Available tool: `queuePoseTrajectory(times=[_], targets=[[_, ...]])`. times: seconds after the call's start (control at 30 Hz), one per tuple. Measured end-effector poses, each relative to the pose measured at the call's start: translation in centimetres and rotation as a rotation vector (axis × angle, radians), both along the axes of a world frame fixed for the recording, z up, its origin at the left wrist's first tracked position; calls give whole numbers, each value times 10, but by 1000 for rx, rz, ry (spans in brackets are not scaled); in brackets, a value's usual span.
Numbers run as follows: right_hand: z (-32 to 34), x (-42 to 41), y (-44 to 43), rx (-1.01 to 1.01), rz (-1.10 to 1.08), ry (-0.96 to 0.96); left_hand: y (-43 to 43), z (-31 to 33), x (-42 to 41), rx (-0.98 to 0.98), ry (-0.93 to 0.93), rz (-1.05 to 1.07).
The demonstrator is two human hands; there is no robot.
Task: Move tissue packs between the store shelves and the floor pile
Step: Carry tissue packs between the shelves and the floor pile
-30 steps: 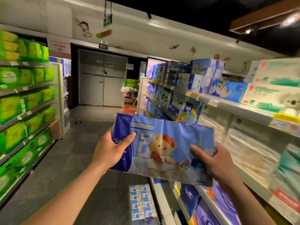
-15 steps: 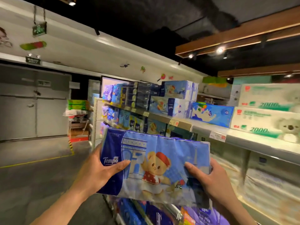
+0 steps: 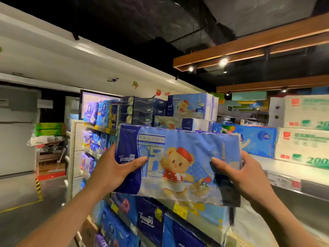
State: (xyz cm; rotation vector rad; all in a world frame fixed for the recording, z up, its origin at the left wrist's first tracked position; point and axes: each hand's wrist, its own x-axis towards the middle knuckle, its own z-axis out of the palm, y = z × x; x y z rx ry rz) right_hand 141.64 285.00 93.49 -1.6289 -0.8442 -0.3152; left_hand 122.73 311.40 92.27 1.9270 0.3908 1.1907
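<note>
A large blue Tempo tissue pack [image 3: 178,163] with a cartoon bear in a red beret is held up at chest height in front of the right-hand shelves. My left hand [image 3: 114,166] grips its dark blue left end, thumb on the front face. My right hand [image 3: 238,172] grips its right end, thumb across the front. Just behind the pack, on the top shelf, two matching bear packs [image 3: 192,106] lie stacked.
The shelf unit [image 3: 74,157] on the right carries dark blue tissue boxes [image 3: 142,111], a light blue pack [image 3: 256,139] and white cartons [image 3: 302,145]. Lower shelves hold more blue packs [image 3: 149,223]. Aisle floor [image 3: 21,211] lies left, with green packs [image 3: 49,129] on a cart.
Both hands have lifted the bear pack higher, up towards the top shelf. The view has swung right and upward, away from the aisle and the floor pile.
</note>
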Motion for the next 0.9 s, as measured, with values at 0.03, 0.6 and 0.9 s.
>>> queuePoseTrajectory(times=[0.03, 0.6, 0.9], targets=[[7, 10, 15, 7, -16, -24, 17, 6, 12, 5, -16, -4], [150, 162, 220, 192, -422, -333, 272, 166, 283, 224, -216, -286], [195, 260, 282, 162, -619, -261, 335, 228, 428, 453, -182, -223]])
